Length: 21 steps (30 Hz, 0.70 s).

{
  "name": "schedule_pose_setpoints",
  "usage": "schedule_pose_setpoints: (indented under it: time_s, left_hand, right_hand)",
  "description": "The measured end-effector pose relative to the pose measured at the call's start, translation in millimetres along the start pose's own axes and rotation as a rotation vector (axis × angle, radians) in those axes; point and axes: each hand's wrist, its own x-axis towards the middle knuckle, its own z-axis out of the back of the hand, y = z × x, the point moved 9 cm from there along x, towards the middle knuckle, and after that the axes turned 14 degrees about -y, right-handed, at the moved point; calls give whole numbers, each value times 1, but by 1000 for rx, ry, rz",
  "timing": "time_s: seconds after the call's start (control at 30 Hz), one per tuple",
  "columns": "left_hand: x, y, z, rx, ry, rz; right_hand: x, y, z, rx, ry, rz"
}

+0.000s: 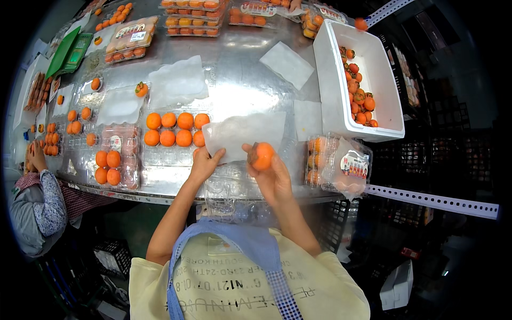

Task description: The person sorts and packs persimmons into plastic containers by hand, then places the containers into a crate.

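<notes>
My right hand (275, 181) holds an orange persimmon (264, 156), its brown leafy cap turned left, above the near table edge. My left hand (204, 164) rests lower left of a white liner sheet (242, 133), thumb apart from the fingers; the sheet lies over a clear plastic tray (220, 189). Beyond the left fingers, another clear tray carries two rows of persimmons (168, 138), and a bit of orange shows beside the fingertips. No held thing is visible in my left hand.
A white foam box (360, 129) of loose persimmons stands at right, with a labelled pack (349, 165) nearer me. Filled trays (109, 168) and stacked packs (193, 18) lie left and back. At far left, a co-worker's sleeve (49, 205) reaches the metal table (242, 53).
</notes>
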Motion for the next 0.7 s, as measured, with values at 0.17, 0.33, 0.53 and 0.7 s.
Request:
schedule_pose_setpoints:
  time_s: [0.17, 0.33, 0.53, 0.7]
  left_hand:
    - [2, 3, 1, 9, -14, -47]
    - [1, 4, 1, 19, -3, -14]
    - [0, 5, 0, 2, 2, 18]
    - [1, 6, 2, 35, -6, -13]
  right_hand:
    - [-2, 11, -14, -22, -101, 43]
    - [1, 5, -8, 54, -68, -20]
    - [4, -5, -3, 172, -108, -158]
    - [4, -10, 0, 114, -158, -152]
